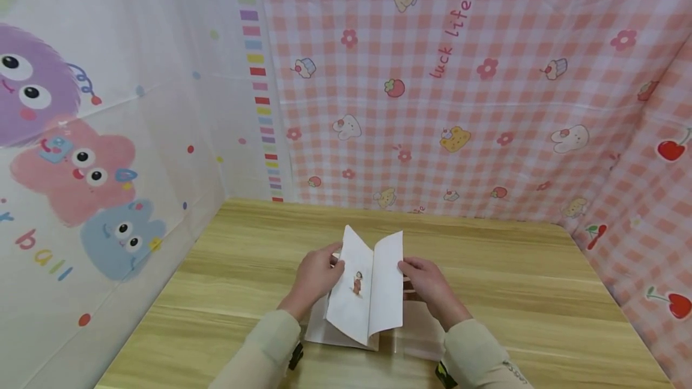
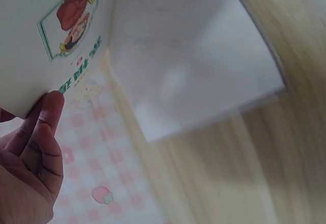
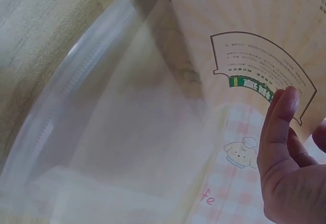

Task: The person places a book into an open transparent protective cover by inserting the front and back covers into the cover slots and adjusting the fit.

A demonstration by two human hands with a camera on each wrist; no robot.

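A thin book (image 1: 387,281) is held half open and upright above the table, its white pages towards me; one page shows a small figure in a reddish-brown dress. My left hand (image 1: 319,272) pinches the left side, and my right hand (image 1: 429,284) the right side, with the thumb in front. Below and behind the book lies a clear plastic book cover (image 1: 424,332), its transparent flap spread to the right. In the right wrist view, the book's back cover (image 3: 254,20) carries a barcode and printed text. The left wrist view has a green-framed picture (image 2: 74,18) beside my left fingers.
Beneath everything is a wood-grain table (image 1: 243,257). A pink checked cloth (image 1: 459,107) hangs along its far side, and a white cartoon-print cloth (image 1: 178,137) along the left. Dark straps (image 1: 446,375) show below the sleeves.
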